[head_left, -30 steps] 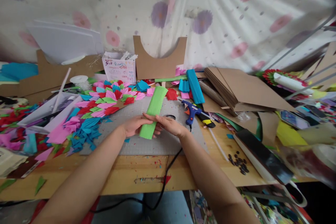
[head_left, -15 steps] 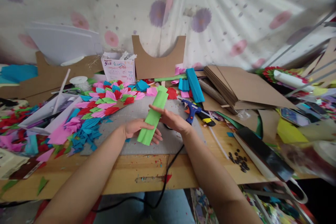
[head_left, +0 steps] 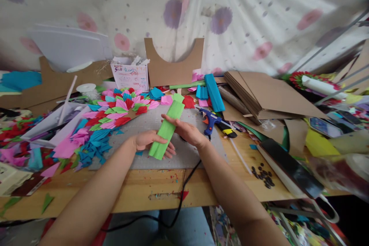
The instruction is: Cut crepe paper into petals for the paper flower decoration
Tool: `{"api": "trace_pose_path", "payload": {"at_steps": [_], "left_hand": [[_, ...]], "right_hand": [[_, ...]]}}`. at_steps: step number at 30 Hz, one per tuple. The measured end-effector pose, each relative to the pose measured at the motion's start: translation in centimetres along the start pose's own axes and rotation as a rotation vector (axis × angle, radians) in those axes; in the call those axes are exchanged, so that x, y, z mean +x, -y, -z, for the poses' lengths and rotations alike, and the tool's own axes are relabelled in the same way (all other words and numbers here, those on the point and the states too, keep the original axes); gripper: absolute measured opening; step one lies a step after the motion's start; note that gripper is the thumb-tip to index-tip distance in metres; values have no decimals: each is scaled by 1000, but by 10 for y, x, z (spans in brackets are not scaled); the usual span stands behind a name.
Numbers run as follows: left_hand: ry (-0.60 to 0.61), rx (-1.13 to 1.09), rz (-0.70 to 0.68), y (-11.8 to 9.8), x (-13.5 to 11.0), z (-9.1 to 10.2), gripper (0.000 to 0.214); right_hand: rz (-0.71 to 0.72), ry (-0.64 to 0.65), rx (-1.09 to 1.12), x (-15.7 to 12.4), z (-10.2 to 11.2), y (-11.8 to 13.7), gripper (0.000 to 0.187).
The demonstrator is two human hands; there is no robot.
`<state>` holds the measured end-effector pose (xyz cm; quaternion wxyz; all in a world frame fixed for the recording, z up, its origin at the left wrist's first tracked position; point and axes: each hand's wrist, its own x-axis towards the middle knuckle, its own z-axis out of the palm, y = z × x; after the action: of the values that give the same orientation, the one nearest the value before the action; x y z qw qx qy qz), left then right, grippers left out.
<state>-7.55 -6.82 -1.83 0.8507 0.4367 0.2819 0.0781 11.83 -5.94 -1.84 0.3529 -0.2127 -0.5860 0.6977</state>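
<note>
Slanted towards one o'clock above the grey cutting mat (head_left: 184, 160), a folded bright-green crepe-paper strip (head_left: 166, 131) is clasped by left grip (head_left: 146, 140) and right grip (head_left: 188, 132). These are now spaced wider, so it is probably steadied better.

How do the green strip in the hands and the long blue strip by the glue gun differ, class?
The green strip is held by the left hand and right hand; the blue strip rests beyond them, untouched. The green strip's far end slants right, the blue strip's left. Both are long, narrow and look like paper.
</note>
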Motion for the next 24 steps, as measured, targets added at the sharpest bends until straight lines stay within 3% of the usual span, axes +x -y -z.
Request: {"api": "trace_pose_path", "payload": {"at_steps": [24], "left_hand": [[27, -21, 35, -1, -1, 1, 24]], "right_hand": [[-4, -16, -9, 0, 1, 1, 42]]}}
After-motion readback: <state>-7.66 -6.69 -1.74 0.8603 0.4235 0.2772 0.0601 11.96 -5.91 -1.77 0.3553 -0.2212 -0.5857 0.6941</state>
